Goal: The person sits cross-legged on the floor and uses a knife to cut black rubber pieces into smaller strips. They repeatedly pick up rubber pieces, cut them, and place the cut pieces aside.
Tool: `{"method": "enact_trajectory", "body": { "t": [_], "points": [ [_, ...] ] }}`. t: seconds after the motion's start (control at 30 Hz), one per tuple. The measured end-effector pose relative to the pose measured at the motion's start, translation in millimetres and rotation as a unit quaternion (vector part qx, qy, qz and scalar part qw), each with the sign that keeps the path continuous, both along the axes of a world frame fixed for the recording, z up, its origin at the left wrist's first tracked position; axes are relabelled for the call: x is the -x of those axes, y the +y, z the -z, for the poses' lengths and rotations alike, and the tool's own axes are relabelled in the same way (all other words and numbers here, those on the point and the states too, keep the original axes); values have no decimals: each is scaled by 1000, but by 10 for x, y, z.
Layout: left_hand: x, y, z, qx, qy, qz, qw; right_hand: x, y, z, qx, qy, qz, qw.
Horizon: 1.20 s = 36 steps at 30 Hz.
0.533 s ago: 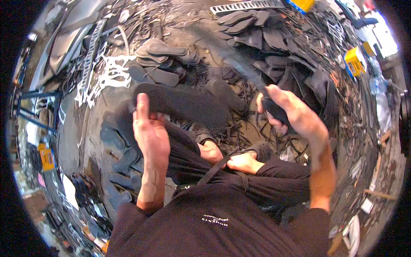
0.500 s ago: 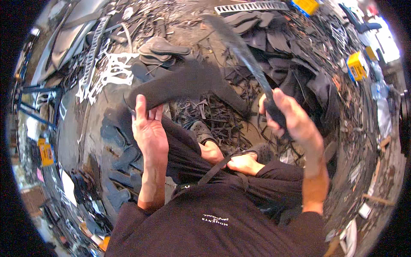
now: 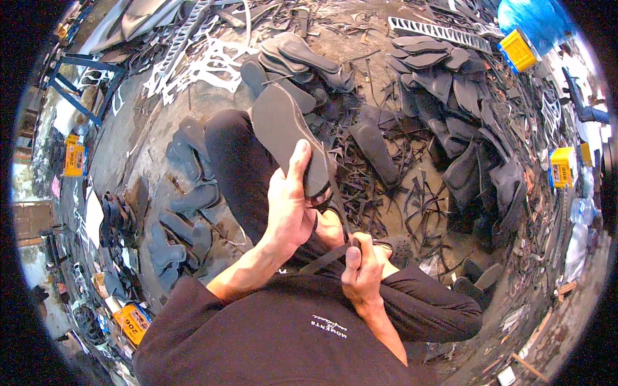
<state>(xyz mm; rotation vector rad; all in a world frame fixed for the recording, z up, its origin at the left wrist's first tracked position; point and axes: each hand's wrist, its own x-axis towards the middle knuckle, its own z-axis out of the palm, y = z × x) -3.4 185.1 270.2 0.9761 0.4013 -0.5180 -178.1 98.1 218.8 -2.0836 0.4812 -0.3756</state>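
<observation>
My left hand (image 3: pixel 288 209) grips a dark grey shoe sole (image 3: pixel 281 122) by its heel end, thumb on the flat face and fingers curled underneath. The sole is held tilted above my lap. Below and to the right, my right hand (image 3: pixel 362 270) is closed round the handle of a long knife. Its dark blade (image 3: pixel 339 209), seen nearly edge-on, runs up beside the sole's right edge; whether it touches is hard to tell. A flat dark strip (image 3: pixel 322 258) crosses my lap just left of the right hand.
Stacked soles (image 3: pixel 293 55) lie ahead, with a larger heap of dark soles (image 3: pixel 467 128) at right. Thin offcuts (image 3: pixel 421 209) litter the floor. More soles (image 3: pixel 193 196) lie at left. White lattice scraps (image 3: pixel 215 64) and yellow boxes (image 3: pixel 560 167) stand farther out.
My right hand has lowered the knife from a raised position to beside the sole. My left hand has moved right and inward, and the blurred dark piece it held now shows as a sole.
</observation>
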Motion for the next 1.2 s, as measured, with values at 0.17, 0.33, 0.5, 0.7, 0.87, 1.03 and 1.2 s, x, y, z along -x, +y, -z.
{"method": "enact_trajectory", "body": {
  "t": [0.17,0.33,0.5,0.7,0.87,1.03,1.2],
  "points": [
    [126,215,273,39,-59,32,997,-121,-135,-241,-36,64,-41,996],
    [237,369,368,-11,-45,13,999,-483,-170,-523,-78,139,-91,983],
    [263,535,378,-8,-36,61,997,-840,-164,-174,-157,140,-125,969],
    [378,336,176,29,8,63,998,-1441,-51,380,-63,-21,-16,998],
    [541,397,230,6,-86,181,980,-1535,-557,-92,-465,41,-56,883],
    [462,346,518,-99,-190,199,956,-1107,-477,-270,-345,-7,-45,938],
    [-112,124,292,-111,-97,103,984,-595,-246,-257,-320,17,-54,946]
  ]
}}
